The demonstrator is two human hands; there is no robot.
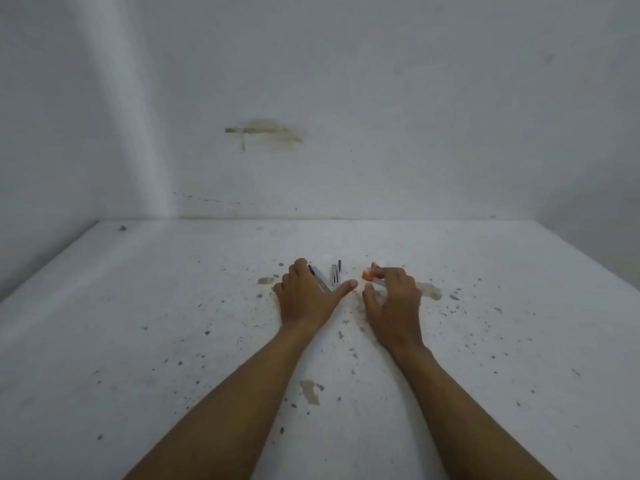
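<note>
Two hands on small pens, white chipped surface

I see the left hand (306, 296) lying over a slim grey pen with a purple end (323, 284), thumb splayed flat; its fingers hide the pen's far part, so I can't tell whether they grip it. The right hand (393, 299) pinches an orange-capped pen (367, 274) with curled fingers, the barrel mostly covered. Between the hands lie a short grey piece (334, 273) and a purple bit (339, 265), too small to identify. The matte surface (173, 306) is speckled with chips, and the wall (450, 98) behind is stained.
</note>
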